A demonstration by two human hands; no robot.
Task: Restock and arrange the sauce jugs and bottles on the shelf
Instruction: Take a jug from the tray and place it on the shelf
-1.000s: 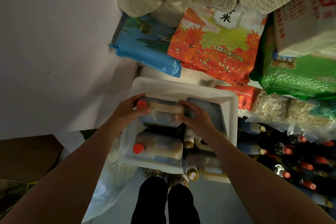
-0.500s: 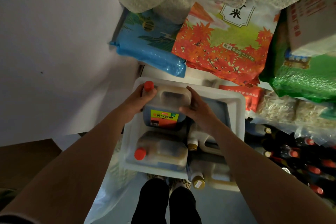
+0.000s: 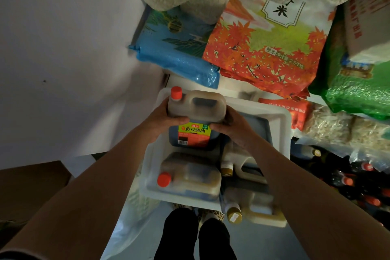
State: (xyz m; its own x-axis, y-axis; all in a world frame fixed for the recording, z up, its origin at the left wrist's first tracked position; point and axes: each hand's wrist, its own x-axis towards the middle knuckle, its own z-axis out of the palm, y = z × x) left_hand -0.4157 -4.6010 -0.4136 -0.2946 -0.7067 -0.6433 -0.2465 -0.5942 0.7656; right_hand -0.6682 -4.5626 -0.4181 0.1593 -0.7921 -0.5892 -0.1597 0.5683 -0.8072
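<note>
A dark sauce jug (image 3: 195,116) with a red cap and a yellow-and-red label is lifted above the white tray (image 3: 282,131). My left hand (image 3: 166,120) grips its left side below the cap, and my right hand (image 3: 231,125) grips its right side. A second red-capped jug (image 3: 190,177) lies in the tray's near left. Two pale jugs with gold caps (image 3: 244,164) (image 3: 253,209) lie in the tray's near right, the nearer one sticking out over the rim.
Rice bags fill the shelf above: a blue one (image 3: 177,48), an orange maple-leaf one (image 3: 266,48) and a green one (image 3: 358,91). Several dark red-capped bottles (image 3: 348,181) lie at the right. A white wall (image 3: 63,48) stands left. My legs (image 3: 196,236) are below the tray.
Both hands have lifted the red-capped jug out of the tray's far left and raised it upright, so its label now shows. The other jugs have stayed in place.
</note>
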